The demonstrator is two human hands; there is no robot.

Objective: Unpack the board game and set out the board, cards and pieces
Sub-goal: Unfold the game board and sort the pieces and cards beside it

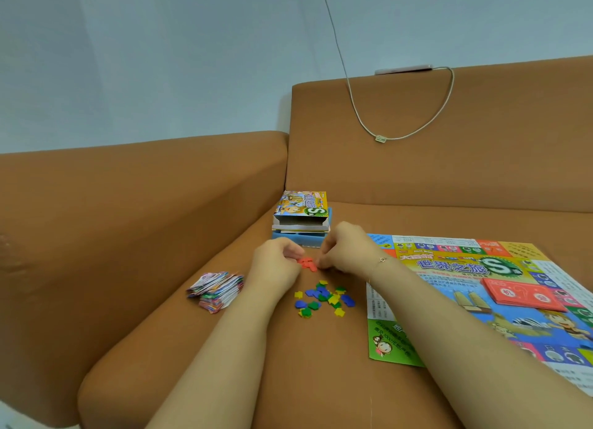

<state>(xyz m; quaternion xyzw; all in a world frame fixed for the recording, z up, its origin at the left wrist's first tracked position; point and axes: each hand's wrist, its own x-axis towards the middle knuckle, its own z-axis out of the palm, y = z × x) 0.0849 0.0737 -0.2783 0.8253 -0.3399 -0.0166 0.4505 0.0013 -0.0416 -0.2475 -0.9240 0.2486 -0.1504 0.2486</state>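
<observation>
Nearest the camera, two bare forearms run up from the bottom edge toward the middle of the frame, over an orange-brown fabric sofa seat (321,380) that serves as the playing surface; its soft weave probably keeps small bits from sliding.

Just below centre lies a loose scatter of mixed pieces (324,298) in blue, green and yellow: tiny, flat, notched, seemingly cut from thin plastic or card. They appear left in a heap so that one colour at a time can be drawn out.

To the lower right the unfolded board (481,303) lies flat, a glossy printed sheet with fold creases, and a neat red card stack (523,297) sits on its printed middle, apparently its proper spot. At centre left a thick, ragged stack of colourful cards (216,290) rests apart from the pieces.

Just above the scatter, the left hand (276,261) and right hand (345,250) meet over a small cluster of red pieces (307,264), fingers curled in and pinching at them, apparently sorting the reds together.

Beyond the hands, the opened cardboard game box (301,212) sits against the backrest atop a blue tray (301,237), out of the way.
</observation>
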